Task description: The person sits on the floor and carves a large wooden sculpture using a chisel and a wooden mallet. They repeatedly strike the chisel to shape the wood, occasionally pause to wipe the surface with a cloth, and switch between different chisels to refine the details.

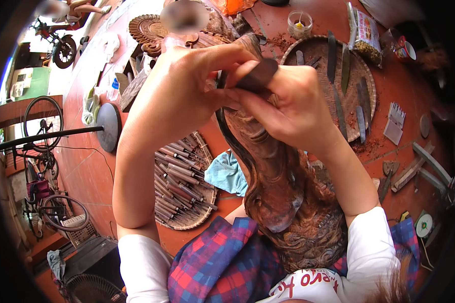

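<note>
A dark brown carved wooden statue leans between my knees, its base toward my lap and its upper end beneath my hands. My right hand is closed, pinching a dark, smooth, curved strip whose exact kind I cannot make out. Close against it, my left hand arches over the statue's upper part with fingers bent and pressed together. Whatever the left fingertips grip is hidden. The spot where the strip meets the wood is also covered by my fingers.
Left of the statue lies a woven tray of several wooden-handled carving tools, beside a light blue cloth. A round woven tray at right holds flat dark files. Another carved wooden piece stands beyond, near a person. A black round disc is farther left.
</note>
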### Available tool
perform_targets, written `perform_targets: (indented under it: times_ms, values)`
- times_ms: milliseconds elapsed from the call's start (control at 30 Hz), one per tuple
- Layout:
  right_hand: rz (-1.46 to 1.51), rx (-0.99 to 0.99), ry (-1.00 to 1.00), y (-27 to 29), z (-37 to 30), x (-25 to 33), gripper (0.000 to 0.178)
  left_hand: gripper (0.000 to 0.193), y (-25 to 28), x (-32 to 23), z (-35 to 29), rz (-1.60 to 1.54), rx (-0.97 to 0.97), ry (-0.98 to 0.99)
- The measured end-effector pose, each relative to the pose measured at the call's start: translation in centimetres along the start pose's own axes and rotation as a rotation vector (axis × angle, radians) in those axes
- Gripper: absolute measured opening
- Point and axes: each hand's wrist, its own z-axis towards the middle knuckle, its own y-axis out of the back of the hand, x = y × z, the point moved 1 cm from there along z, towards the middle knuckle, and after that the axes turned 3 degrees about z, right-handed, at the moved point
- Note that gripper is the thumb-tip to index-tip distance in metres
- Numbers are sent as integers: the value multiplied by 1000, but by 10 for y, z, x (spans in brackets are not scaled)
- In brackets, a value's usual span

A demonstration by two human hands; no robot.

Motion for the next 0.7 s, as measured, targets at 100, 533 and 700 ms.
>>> perform_targets:
  times_ms: [100,533,700]
  values:
    - [165,114,-173,0,-7,1,8,54,-2,0,-6,133,61,1]
    - [-40,72,-35,-5,-2,2,10,52,3,-1,-3,-10,117,109]
    - [-13,135,-10,3,-7,-2,8,48,-1,-7,-7,142,92,-11]
